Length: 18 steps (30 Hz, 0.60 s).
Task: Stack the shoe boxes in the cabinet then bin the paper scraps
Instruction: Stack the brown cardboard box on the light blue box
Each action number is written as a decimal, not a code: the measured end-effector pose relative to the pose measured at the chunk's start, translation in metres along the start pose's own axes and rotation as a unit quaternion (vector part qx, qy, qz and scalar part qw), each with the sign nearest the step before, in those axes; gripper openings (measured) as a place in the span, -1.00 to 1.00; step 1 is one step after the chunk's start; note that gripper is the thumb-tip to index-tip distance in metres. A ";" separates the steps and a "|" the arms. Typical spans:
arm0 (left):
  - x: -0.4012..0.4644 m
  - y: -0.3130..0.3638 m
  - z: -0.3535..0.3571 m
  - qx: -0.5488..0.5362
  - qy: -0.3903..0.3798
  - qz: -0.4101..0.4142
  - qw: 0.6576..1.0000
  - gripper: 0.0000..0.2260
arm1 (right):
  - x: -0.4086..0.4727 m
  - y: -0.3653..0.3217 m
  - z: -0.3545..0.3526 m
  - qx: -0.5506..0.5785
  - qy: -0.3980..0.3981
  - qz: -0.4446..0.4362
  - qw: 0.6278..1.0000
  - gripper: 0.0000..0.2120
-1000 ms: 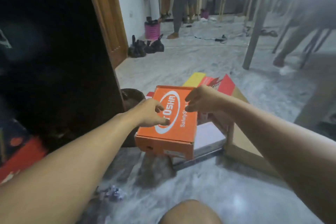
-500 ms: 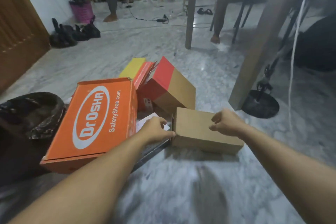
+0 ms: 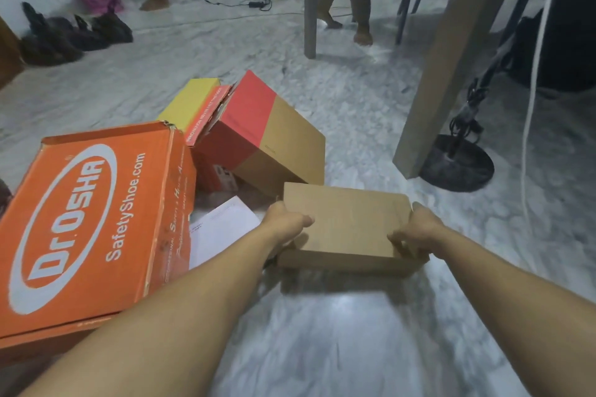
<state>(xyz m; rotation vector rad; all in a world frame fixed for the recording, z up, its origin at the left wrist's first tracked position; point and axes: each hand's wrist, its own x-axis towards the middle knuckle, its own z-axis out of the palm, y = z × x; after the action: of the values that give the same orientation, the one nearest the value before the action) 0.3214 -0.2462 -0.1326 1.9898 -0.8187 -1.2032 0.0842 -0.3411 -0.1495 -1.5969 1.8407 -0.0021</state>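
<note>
My left hand (image 3: 285,224) and right hand (image 3: 419,230) grasp the two ends of the plain brown box (image 3: 346,222) on the floor (image 3: 322,332). The orange shoe box (image 3: 93,219) sits just to its left.

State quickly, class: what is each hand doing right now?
Left hand: closed on the left end of the plain brown box.
Right hand: closed on the right end of the same box.
</note>
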 end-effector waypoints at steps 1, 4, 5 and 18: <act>0.001 -0.002 0.001 -0.018 -0.002 -0.007 1.000 -0.69 | 0.000 0.003 0.001 0.006 0.003 0.006 1.000 -0.22; -0.004 -0.010 0.003 -0.064 0.005 -0.017 0.998 -0.59 | -0.002 0.017 0.003 0.057 0.000 0.022 0.998 0.12; -0.007 -0.012 0.002 -0.071 0.011 -0.016 0.997 -0.57 | -0.005 0.022 0.001 0.079 -0.011 0.024 0.997 0.18; -0.062 -0.038 0.007 -0.205 0.039 -0.080 0.975 -0.35 | -0.053 0.044 -0.022 0.323 -0.007 0.027 0.946 -0.40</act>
<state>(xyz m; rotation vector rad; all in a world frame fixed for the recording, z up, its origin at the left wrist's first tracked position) 0.2985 -0.1772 -0.1350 1.7690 -0.3381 -1.2586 0.0356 -0.2936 -0.1255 -1.0760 1.6342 -0.5153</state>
